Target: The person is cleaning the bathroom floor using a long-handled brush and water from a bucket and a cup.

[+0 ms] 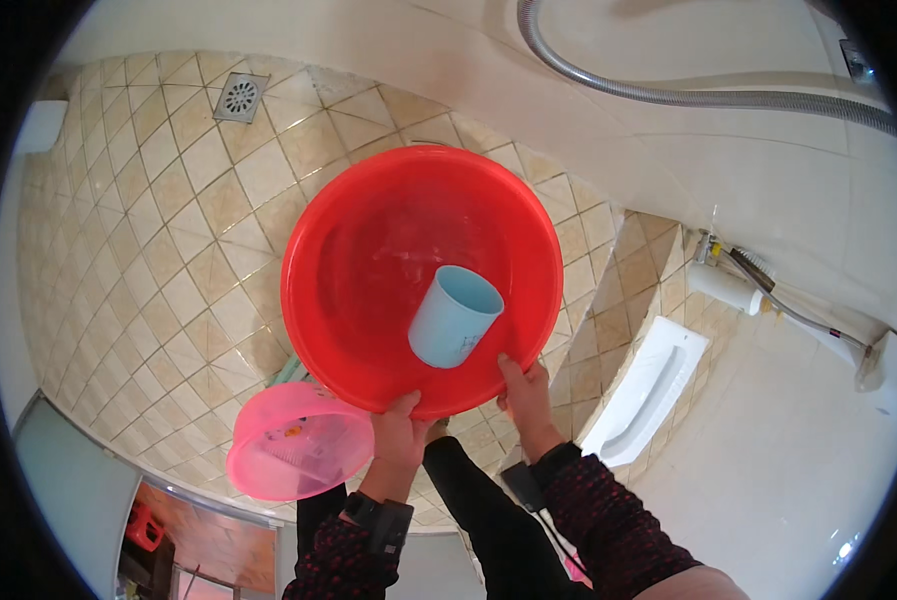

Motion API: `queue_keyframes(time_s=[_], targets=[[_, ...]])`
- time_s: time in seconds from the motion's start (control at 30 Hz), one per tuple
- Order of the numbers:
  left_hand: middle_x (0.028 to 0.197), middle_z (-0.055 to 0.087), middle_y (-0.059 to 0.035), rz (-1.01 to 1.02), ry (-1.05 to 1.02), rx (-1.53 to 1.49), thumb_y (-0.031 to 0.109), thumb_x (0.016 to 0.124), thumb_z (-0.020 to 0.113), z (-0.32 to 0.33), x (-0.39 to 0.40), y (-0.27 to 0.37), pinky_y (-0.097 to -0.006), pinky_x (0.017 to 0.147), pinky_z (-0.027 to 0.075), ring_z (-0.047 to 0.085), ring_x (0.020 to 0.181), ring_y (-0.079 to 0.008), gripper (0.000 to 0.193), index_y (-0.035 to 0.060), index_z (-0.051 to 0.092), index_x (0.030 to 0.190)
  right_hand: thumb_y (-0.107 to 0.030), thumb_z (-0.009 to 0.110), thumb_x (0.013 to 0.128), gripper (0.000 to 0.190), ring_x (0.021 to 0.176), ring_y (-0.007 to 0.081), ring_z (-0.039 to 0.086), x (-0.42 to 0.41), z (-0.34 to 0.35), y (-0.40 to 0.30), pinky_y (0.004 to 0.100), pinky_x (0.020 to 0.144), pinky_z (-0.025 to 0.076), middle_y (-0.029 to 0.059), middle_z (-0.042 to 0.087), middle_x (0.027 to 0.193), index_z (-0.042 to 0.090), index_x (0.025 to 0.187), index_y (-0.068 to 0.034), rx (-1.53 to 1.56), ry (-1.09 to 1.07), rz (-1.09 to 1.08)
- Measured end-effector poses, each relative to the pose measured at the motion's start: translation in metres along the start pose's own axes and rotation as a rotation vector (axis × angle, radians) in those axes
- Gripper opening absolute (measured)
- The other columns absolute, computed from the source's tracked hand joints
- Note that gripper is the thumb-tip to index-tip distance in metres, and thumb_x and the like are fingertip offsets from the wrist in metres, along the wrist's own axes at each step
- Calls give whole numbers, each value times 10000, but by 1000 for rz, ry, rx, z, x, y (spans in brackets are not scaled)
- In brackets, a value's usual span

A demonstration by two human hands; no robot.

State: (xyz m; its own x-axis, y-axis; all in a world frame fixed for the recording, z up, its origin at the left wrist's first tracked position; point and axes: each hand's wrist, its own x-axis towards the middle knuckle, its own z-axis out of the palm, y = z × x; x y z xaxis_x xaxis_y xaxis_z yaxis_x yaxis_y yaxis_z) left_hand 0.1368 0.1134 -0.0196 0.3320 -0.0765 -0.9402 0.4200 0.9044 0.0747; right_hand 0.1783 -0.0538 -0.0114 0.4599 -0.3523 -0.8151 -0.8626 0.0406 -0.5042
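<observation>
A large round red plastic basin (373, 225) fills the middle of the view, a light blue plastic cup (448, 322) lying tilted inside it. My left hand (402, 435) grips the basin's near rim, thumb on top. Further right along the same rim, my right hand (525, 394) also holds on with its thumb over the edge. A pink translucent plastic basin (298, 465) is just left of my left hand, below the red one.
A metal floor drain (241, 97) sits in the tiled floor (231, 187) at the upper left. A white squat toilet (647, 390) is at the right, beside a raised tiled edge. A flexible metal shower hose (643, 91) hangs along the wall. A brush (752, 268) lies near a pipe.
</observation>
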Motion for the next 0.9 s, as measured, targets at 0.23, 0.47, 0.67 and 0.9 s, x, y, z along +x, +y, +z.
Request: queue_keyframes(time_s=[0.23, 0.47, 0.67, 0.9], targets=[[1210, 494, -114, -5, -45, -5, -18, 805, 486, 44, 14, -44, -480, 894, 460, 522, 1084, -289, 445, 70, 390, 1231, -225, 579, 814, 250, 373, 87, 428, 60, -36, -67, 232, 324, 316, 18, 543, 588, 579, 971, -30, -261, -135, -124], [1226, 485, -93, -87, -167, -256, 41, 865, 501, 87, 40, -86, -450, 925, 434, 511, 1100, -257, 401, 100, 383, 1243, -345, 539, 862, 325, 421, 64, 396, 80, -49, -145, 221, 343, 307, -11, 489, 629, 560, 1057, -85, -418, -272, 37], [1182, 527, -110, -306, -294, 5, 234, 907, 495, 60, 29, -66, -454, 903, 412, 523, 1081, -282, 363, 99, 406, 1233, -398, 480, 895, 381, 445, 60, 398, 47, -92, -87, 227, 367, 337, -25, 431, 649, 528, 1185, -156, -413, -256, 142], [1052, 581, -102, 156, 102, 442, 276, 881, 544, 35, 4, 22, -334, 754, 474, 583, 907, -227, 388, 61, 438, 1186, -268, 509, 896, 266, 479, 65, 462, -22, -45, 14, 219, 439, 401, -27, 460, 656, 562, 1108, -116, -136, -292, 58]])
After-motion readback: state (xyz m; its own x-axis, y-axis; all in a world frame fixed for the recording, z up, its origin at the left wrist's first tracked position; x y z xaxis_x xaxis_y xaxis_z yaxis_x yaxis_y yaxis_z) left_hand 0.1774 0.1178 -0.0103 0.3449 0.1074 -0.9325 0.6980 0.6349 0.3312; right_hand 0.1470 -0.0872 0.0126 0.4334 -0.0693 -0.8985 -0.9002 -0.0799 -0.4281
